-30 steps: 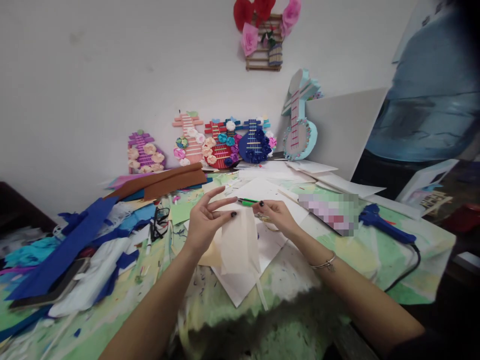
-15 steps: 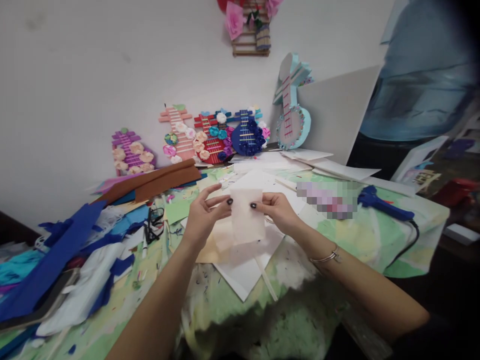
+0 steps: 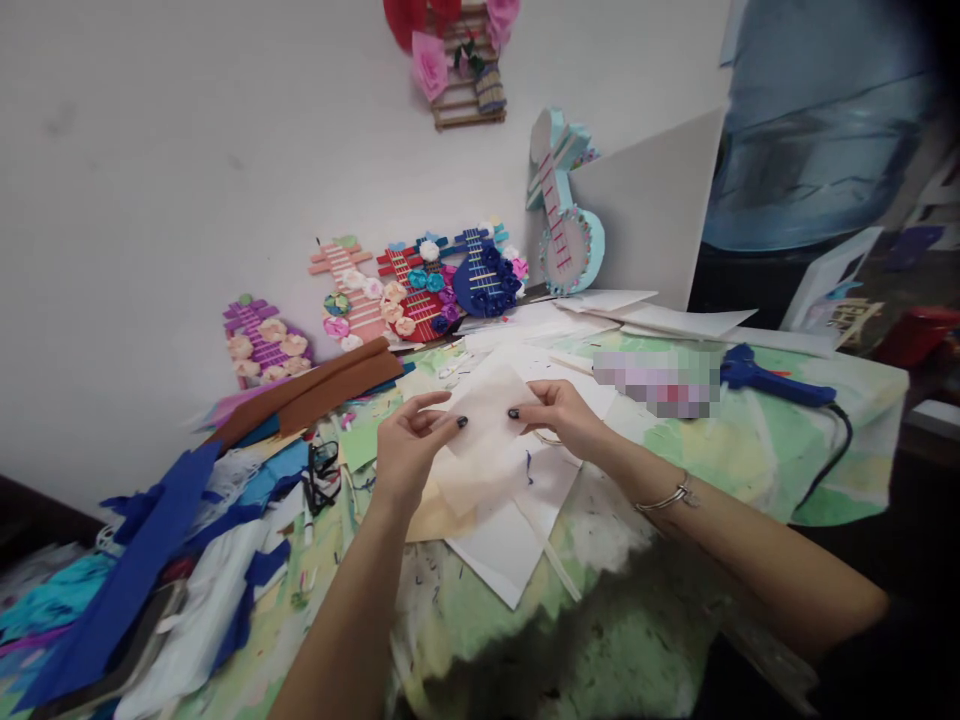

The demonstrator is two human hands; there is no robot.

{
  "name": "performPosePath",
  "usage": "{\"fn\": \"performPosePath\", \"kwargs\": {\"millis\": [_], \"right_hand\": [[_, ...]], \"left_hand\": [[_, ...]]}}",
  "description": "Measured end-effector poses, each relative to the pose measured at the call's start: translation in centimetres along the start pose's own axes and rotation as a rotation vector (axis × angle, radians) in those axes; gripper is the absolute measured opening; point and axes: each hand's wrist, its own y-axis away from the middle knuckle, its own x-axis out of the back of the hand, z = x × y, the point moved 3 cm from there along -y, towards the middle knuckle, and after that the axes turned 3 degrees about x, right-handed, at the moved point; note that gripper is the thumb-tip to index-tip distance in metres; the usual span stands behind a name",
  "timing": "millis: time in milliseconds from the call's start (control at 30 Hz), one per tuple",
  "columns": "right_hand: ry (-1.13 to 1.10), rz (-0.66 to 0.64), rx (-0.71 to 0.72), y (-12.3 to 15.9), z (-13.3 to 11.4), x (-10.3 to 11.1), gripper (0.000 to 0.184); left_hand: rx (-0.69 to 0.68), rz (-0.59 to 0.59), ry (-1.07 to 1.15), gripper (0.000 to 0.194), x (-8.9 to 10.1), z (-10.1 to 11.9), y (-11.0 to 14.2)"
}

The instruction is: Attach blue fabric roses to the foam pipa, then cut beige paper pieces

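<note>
A small cream sheet of paper [image 3: 489,415] is held up in front of me, tilted so one corner points upward. My left hand [image 3: 409,440] pinches its left edge, thumb on the near face and the other fingers partly hidden. At the right edge, my right hand [image 3: 564,420] grips it between thumb and curled fingers. Beneath the sheet lie a white paper [image 3: 506,572] with a corner toward me and a pale yellow piece [image 3: 431,518]. A thin pale strip [image 3: 559,565] rests by the white paper.
A blue glue gun [image 3: 780,382] with a black cord lies at right, beside a pixelated patch. Blue paper strips [image 3: 142,560], brown paper [image 3: 322,395] and black glasses [image 3: 321,478] crowd the left. Decorated paper instruments [image 3: 476,285] lean against the wall.
The cream sheet has turned from upright to a slanted, diamond-like position, still between both hands. The view has shifted slightly.
</note>
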Motion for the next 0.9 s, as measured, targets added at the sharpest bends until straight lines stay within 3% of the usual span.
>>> {"fn": "performPosePath", "kwargs": {"millis": [200,367,500,667,900], "right_hand": [[0.099,-0.223,-0.102,0.3,0.6,-0.9,0.032],[0.071,-0.118,-0.042,0.2,0.5,-0.8,0.036],[0.082,-0.12,-0.02,0.1,0.7,-0.8,0.036],[0.145,-0.075,0.031,-0.1,0.8,-0.5,0.039],[0.33,-0.124,0.059,0.0,0.9,-0.9,0.053]], "left_hand": [[-0.019,0.078,0.1,0.045,0.5,-0.6,-0.4],[0.024,0.027,0.105,0.051,0.1,-0.4,-0.3],[0.009,0.041,0.101,0.05,-0.2,-0.1,0.0],[0.076,-0.043,0.188,0.055,-0.6,-0.8,0.1],[0.156,-0.051,0.165,0.036,-0.7,-1.9,0.0]]}}
